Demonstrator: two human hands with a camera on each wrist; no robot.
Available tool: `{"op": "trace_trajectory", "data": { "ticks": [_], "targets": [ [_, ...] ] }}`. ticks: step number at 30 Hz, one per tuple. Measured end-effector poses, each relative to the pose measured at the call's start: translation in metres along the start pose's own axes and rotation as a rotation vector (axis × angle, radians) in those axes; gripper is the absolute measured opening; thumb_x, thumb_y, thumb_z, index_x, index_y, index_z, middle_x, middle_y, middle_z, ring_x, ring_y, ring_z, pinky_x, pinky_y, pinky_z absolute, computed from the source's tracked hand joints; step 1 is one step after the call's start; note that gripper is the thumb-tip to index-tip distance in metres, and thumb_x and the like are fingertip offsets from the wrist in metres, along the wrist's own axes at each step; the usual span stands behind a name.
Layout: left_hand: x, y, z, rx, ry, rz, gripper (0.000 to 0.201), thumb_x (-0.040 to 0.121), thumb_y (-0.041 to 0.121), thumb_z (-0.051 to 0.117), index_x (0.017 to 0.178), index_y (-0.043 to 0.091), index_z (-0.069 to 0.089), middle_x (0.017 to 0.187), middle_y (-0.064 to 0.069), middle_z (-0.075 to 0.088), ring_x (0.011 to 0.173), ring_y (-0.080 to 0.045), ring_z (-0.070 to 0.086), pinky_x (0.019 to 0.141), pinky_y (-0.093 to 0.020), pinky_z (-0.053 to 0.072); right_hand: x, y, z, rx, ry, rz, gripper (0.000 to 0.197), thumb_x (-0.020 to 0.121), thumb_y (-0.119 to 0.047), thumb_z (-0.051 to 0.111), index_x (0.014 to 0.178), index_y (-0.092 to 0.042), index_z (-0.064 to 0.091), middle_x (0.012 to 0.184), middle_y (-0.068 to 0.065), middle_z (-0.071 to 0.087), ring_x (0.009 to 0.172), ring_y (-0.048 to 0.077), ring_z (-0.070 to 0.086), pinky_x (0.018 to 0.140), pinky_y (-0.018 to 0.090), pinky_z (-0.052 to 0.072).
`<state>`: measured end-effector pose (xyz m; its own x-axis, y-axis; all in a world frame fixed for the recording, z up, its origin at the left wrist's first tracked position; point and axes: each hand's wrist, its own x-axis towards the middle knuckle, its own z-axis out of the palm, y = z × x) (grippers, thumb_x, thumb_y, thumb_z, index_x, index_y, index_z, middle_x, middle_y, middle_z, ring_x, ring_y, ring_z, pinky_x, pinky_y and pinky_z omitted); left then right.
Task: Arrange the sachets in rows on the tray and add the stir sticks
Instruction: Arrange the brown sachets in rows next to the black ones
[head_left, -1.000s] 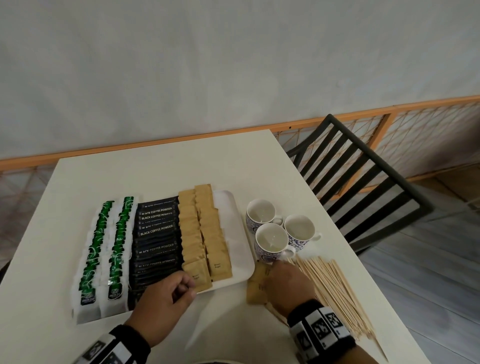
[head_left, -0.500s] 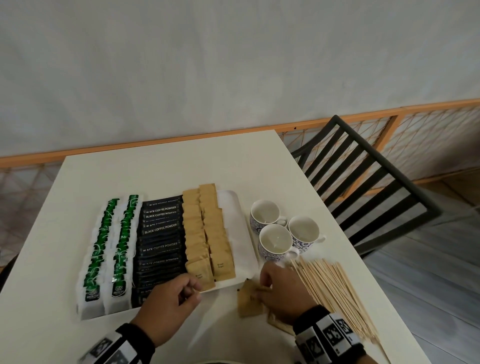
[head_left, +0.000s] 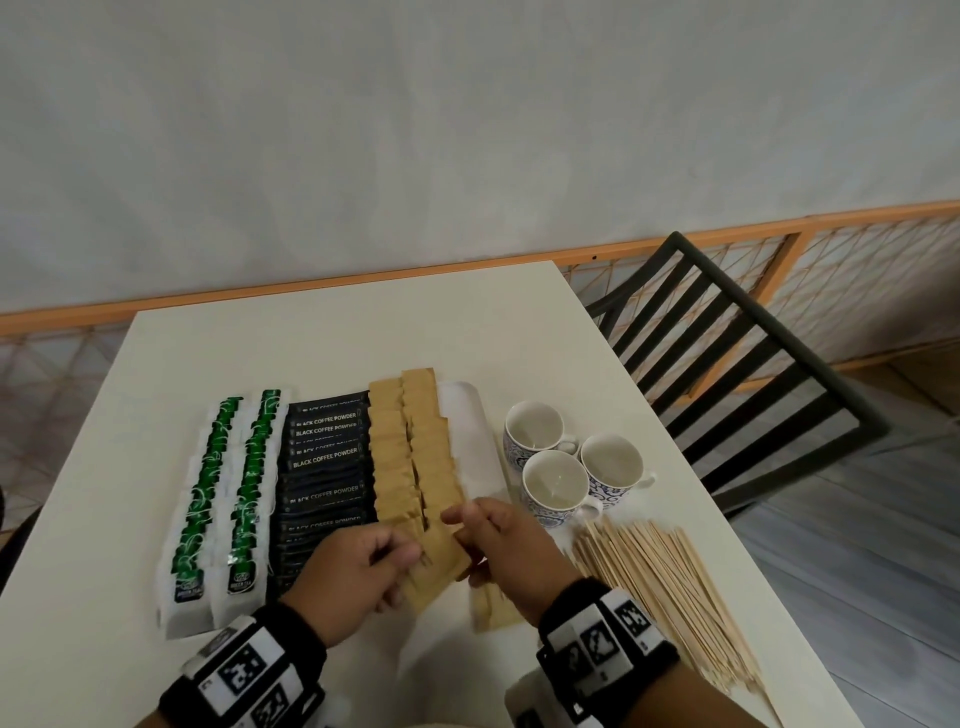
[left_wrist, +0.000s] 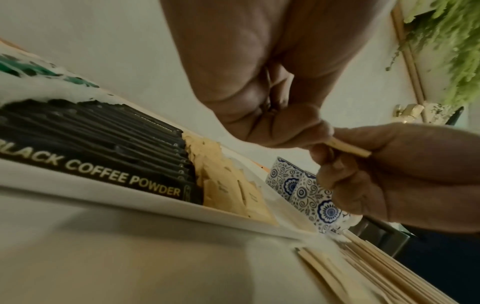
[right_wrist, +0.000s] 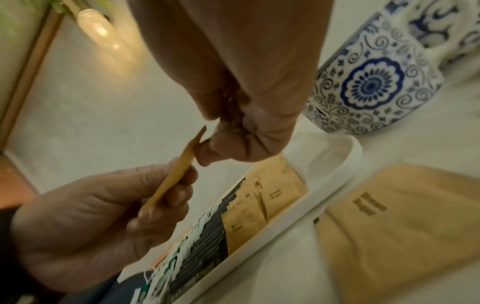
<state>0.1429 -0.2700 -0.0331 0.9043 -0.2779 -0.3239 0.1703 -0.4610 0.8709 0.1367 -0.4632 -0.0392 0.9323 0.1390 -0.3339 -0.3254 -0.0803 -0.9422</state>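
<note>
While pinched, brown sachet (head_left: 439, 564) edge-up.

A white table (head_left: 322, 332) stands against a plain pale grey wall (head_left: 467, 130); an orange wooden rail (head_left: 363, 278) with diamond lattice panels (head_left: 862, 270) runs along the wall base behind the table. A black slatted chair (head_left: 727, 364) stands to the right of the table; grey plank flooring (head_left: 857, 571) lies beneath the chair; green foliage (left_wrist: 449, 41) hangs above the table in the left wrist view.
</note>
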Motion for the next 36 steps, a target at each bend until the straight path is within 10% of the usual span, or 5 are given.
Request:
{"op": "trace_trajectory", "data": {
  "ticks": [6, 12, 20, 25, 36],
  "targets": [
    [0.001, -0.005, 0.002, -0.070, 0.021, -0.029, 0.014, 0.095, 0.005, 0.054, 0.087, 0.005, 0.065, 0.066, -0.017, 0.069, 0.054, -0.027, 0.063, 0.050, -0.027, 0.049, 0.005, 0.009, 0.006, -0.060, -0.170, 0.040, 0.010, 0.087, -0.024, 0.070, 0.086, -0.015, 0.065, 0.074, 0.006, 0.065, 0.059, 0.014, 0.058, 0.055, 0.024, 0.044],
    [-0.001, -0.016, 0.004, 0.068, 0.065, -0.089, 0.012, 0.095, 0.010, 0.054, 0.094, 0.019, 0.062, 0.076, -0.008, 0.068, 0.054, -0.013, 0.060, 0.052, -0.021, 0.047, 0.027, 0.014, -0.004, -0.720, 0.169, -0.041, 0.027, 0.093, -0.030, 0.061, 0.072, -0.024, 0.045, 0.072, -0.007, 0.051, 0.074, 0.016, 0.051, 0.060, 0.023, 0.035],
    [-0.007, -0.022, 0.000, 0.166, 0.057, -0.060, 0.009, 0.094, 0.017, 0.059, 0.091, 0.025, 0.062, 0.076, -0.002, 0.067, 0.054, -0.005, 0.055, 0.056, -0.015, 0.045, 0.039, 0.015, 0.002, -0.951, 0.068, 0.066, 0.033, 0.091, -0.036, 0.062, 0.066, -0.023, 0.043, 0.088, 0.002, 0.055, 0.084, 0.019, 0.051, 0.072, 0.026, 0.038],
    [-0.007, -0.023, -0.001, 0.169, 0.062, -0.058, 0.011, 0.093, 0.017, 0.060, 0.091, 0.027, 0.063, 0.076, -0.001, 0.067, 0.055, -0.004, 0.056, 0.058, -0.018, 0.048, 0.042, 0.017, 0.011, -1.029, 0.099, 0.089, 0.032, 0.090, -0.040, 0.063, 0.110, -0.014, 0.061, 0.114, 0.007, 0.064, 0.108, 0.025, 0.060, 0.085, 0.030, 0.048],
    [-0.009, -0.025, -0.003, 0.235, 0.058, -0.040, 0.009, 0.092, 0.020, 0.061, 0.091, 0.029, 0.063, 0.075, 0.002, 0.067, 0.055, 0.002, 0.055, 0.063, -0.020, 0.047, 0.019, 0.007, -0.005, -0.917, 0.179, -0.025, 0.028, 0.088, -0.025, 0.065, 0.112, -0.020, 0.051, 0.108, 0.002, 0.060, 0.101, 0.021, 0.059, 0.085, 0.030, 0.047]
  ]
}}
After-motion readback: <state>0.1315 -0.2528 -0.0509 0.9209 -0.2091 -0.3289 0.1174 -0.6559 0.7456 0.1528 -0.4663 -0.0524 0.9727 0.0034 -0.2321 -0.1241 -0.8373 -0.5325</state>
